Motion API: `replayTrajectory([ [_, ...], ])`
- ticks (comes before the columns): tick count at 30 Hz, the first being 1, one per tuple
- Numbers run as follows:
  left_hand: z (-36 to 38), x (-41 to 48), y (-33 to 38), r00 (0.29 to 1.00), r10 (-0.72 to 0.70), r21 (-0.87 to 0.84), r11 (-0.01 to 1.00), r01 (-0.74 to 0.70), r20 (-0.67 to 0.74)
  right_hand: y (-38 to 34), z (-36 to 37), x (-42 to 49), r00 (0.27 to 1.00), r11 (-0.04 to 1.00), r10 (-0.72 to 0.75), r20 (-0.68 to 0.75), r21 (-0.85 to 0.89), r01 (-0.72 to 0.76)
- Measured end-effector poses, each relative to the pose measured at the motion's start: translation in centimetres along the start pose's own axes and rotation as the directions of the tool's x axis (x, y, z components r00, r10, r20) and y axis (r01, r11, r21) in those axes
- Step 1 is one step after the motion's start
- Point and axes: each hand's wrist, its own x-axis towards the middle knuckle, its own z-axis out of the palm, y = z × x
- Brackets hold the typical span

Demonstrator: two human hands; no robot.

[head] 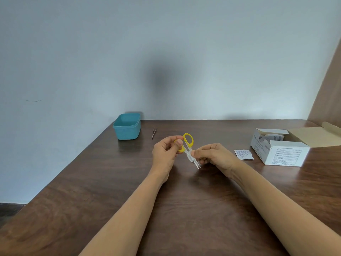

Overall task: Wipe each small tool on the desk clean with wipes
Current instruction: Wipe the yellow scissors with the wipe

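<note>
Small scissors point(188, 143) with yellow handles are held above the middle of the brown desk point(110, 182), blades pointing down toward me. My left hand point(166, 152) grips one yellow handle loop. My right hand point(214, 154) pinches a small white wipe point(190, 157) around the blades near the pivot. The blade tips stick out below the fingers. Thin metal tweezers point(154, 132) lie on the desk beyond my left hand.
A teal plastic tub point(127, 126) stands at the back left by the wall. An open white box of wipe packets point(280, 148) sits at the right, with a torn packet point(244, 154) beside it. The desk's left edge runs diagonally.
</note>
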Motion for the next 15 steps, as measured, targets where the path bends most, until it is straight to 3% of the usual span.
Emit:
replayTrajectory([
  [8,-0.98,0.75,0.11,0.991,-0.034,-0.09,0.996,0.023,-0.126,-0.64,0.12,-0.61,0.997,0.998,0.005,0.076,-0.061,0.0],
  [15,-0.55,0.41,0.23,0.993,-0.056,-0.073,0.996,0.049,-0.102,-0.61,-0.08,-0.64,0.998,1.0,0.0,0.062,-0.025,0.001],
])
